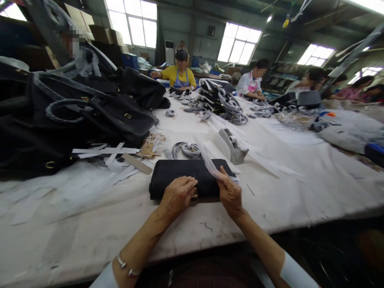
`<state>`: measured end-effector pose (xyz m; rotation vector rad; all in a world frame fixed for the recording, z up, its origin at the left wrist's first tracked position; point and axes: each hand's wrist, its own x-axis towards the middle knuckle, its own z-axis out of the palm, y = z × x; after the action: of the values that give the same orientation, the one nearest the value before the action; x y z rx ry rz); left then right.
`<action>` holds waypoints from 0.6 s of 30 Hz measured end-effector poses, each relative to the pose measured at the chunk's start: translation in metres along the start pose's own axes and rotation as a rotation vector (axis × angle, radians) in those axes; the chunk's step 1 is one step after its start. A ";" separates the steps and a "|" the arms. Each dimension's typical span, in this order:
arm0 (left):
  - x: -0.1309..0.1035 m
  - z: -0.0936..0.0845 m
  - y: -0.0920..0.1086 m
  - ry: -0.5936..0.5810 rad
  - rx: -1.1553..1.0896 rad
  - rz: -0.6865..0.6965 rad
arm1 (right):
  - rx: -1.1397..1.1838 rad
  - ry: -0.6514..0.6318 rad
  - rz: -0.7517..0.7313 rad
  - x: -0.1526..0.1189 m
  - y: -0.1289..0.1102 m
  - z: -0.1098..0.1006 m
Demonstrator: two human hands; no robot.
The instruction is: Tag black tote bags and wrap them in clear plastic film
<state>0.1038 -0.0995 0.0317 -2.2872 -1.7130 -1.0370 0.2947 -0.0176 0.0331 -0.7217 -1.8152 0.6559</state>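
Observation:
A flat black leather bag point(175, 170) lies on the table in front of me, with a small gold-coloured clasp point(195, 196) at its near edge. My left hand point(178, 195) rests on the bag beside this clasp. Its fingers are drawn together, and whatever they pinch is hidden. Between thumb and fingers of my right hand point(231, 195) is a thin translucent plastic strip point(207, 160), which stretches up and away over the bag's right part. Just behind the bag lies a coiled strap in grey wrapping point(191, 150).
Black handbags point(120, 112) are heaped at left, near paper strips point(109, 151), tags point(148, 148) and crumpled plastic film point(78, 192). A tape dispenser point(231, 146) stands behind the bag. More wrapped bags point(220, 98) are piled farther back. Co-workers, one in a yellow top point(171, 73), sit across the table.

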 end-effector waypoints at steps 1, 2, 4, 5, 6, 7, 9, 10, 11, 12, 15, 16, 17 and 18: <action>0.000 0.000 0.000 -0.001 -0.010 0.001 | 0.002 -0.049 -0.044 -0.001 0.002 0.003; 0.000 0.001 -0.001 -0.005 -0.019 0.000 | 0.008 -0.110 -0.087 -0.003 0.003 0.006; -0.001 0.001 -0.001 -0.012 -0.041 -0.008 | 0.023 -0.230 -0.163 -0.007 0.004 0.015; -0.002 0.001 -0.001 -0.017 -0.053 -0.017 | 0.026 -0.268 -0.189 -0.009 0.004 0.020; -0.003 0.000 -0.001 -0.017 -0.065 -0.026 | 0.027 -0.280 -0.204 -0.011 0.003 0.025; -0.003 -0.001 -0.001 -0.016 -0.078 -0.034 | 0.027 -0.274 -0.207 -0.013 0.003 0.030; -0.003 -0.005 0.000 -0.016 -0.122 -0.049 | 0.030 -0.248 -0.188 -0.015 0.002 0.037; -0.003 -0.007 0.002 -0.020 -0.153 -0.060 | 0.036 -0.237 -0.176 -0.016 0.001 0.038; -0.002 -0.009 0.003 -0.019 -0.188 -0.073 | 0.044 -0.228 -0.170 -0.016 0.001 0.039; -0.002 -0.010 0.004 -0.010 -0.220 -0.092 | 0.049 -0.223 -0.168 -0.016 0.001 0.039; 0.001 -0.012 0.008 0.032 -0.247 -0.188 | 0.035 -0.229 -0.190 -0.016 0.001 0.037; 0.002 -0.011 0.009 0.050 -0.231 -0.247 | 0.017 -0.241 -0.209 -0.016 0.002 0.037; 0.003 -0.011 0.010 0.066 -0.209 -0.321 | -0.005 -0.255 -0.232 -0.016 0.002 0.037; 0.005 -0.010 0.010 0.074 -0.185 -0.402 | -0.029 -0.270 -0.258 -0.015 0.003 0.037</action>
<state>0.1088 -0.1040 0.0451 -2.0109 -2.1830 -1.3837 0.2651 -0.0306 0.0095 -0.4207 -2.1250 0.5755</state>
